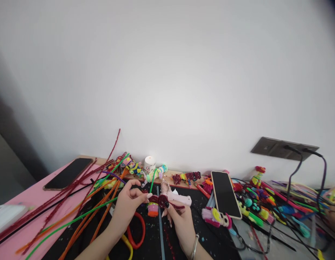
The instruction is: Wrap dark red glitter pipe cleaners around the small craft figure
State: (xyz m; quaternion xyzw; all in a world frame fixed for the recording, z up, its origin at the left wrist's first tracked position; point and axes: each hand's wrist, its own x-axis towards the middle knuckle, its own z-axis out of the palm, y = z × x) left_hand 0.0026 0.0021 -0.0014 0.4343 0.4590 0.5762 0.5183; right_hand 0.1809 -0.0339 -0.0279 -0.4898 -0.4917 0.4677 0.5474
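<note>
My left hand (129,204) pinches, thumb against fingers, the left side of a dark red pipe cleaner piece. Its coiled disc (162,201) is gripped by my right hand (181,220), which wears a bracelet. Just below the red piece is a small coiled pipe cleaner body (152,209) in pink, yellow and orange; whether it is joined on is unclear. A green pipe cleaner (153,180) rises above my left fingertips. Behind my right hand lies a pale pink object (181,198), perhaps a glue gun. Scissors with a red handle loop (144,231) lie under my left wrist.
Long red, orange and green pipe cleaners (83,216) cross the pink table (24,196) at left, near a dark phone (68,173). A second phone (226,195) stands right of centre. Finished figures, a paper cup (149,165), cables and a wall socket (283,148) line the back.
</note>
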